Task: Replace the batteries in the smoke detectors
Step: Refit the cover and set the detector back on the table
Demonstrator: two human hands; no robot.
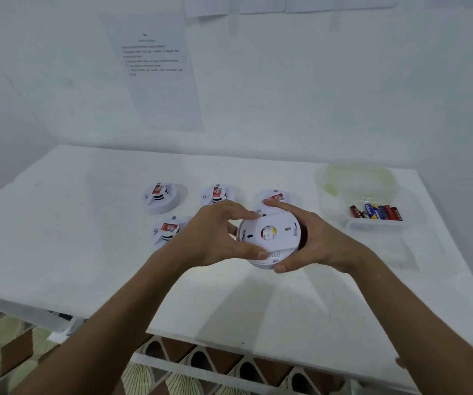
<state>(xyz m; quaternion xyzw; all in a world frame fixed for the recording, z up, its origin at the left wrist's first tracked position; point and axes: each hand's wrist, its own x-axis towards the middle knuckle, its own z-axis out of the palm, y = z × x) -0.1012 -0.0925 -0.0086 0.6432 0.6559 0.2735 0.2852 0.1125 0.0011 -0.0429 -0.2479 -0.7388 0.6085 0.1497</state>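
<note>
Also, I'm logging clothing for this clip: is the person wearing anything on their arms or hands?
Nothing shows. The left hand and right hand are bare, with no gloves, rings, watch or bracelets visible. Both forearms are uncovered up to the frame's lower edge; no sleeve comes into view.

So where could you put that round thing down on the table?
Bare table lies left of the four smoke detectors, and along the near edge below both hands. It is crowded on the right by the clear box of batteries, and behind the held smoke detector.
</note>
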